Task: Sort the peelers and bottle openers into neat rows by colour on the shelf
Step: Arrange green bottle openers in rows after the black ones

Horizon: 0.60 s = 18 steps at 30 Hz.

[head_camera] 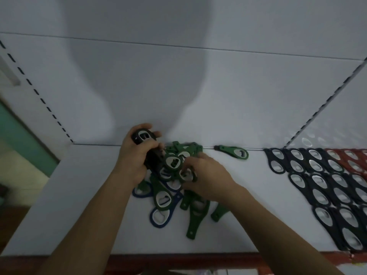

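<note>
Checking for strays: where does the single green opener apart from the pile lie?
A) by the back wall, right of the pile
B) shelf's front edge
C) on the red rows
A: the lone green opener lies against the back wall, between the pile and the dark rows.

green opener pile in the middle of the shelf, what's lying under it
Blue bottle openers poke out from under the green pile, which lies on the white shelf. Whatever sits beneath the pile's far end is covered by the left hand and right hand.
</note>
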Each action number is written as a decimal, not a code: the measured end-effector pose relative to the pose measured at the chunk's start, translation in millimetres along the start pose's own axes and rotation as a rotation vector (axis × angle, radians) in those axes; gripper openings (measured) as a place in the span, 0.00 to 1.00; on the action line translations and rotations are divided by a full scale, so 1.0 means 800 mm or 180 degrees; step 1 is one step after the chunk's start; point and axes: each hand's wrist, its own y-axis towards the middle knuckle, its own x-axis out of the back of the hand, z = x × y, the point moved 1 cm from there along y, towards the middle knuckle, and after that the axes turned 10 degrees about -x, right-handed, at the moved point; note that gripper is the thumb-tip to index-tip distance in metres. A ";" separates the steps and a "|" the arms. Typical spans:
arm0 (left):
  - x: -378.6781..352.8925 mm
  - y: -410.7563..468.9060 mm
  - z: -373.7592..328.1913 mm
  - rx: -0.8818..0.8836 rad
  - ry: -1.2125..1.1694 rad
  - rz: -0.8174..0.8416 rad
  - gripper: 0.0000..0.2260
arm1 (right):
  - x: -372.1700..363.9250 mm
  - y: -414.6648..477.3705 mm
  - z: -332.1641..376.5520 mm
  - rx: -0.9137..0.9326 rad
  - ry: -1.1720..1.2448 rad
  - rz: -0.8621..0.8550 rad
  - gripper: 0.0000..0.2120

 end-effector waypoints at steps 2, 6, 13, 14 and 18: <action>0.000 -0.008 0.001 -0.0013 0.0090 -0.0092 0.17 | 0.004 0.001 -0.016 -0.0144 0.0092 -0.0381 0.12; 0.000 -0.014 0.007 0.0143 -0.0055 -0.0324 0.18 | 0.012 -0.001 -0.036 -0.0038 0.0364 -0.0685 0.10; -0.004 -0.025 0.008 0.0446 -0.0750 -0.0056 0.14 | -0.023 -0.008 -0.021 0.0243 -0.0102 -0.0372 0.20; -0.004 -0.026 0.008 0.0477 -0.0817 -0.0117 0.12 | -0.022 -0.006 -0.021 0.0180 -0.0168 -0.0574 0.17; -0.005 -0.025 0.006 0.0432 -0.1070 -0.0245 0.11 | -0.012 -0.010 -0.015 0.0240 0.1358 -0.0925 0.06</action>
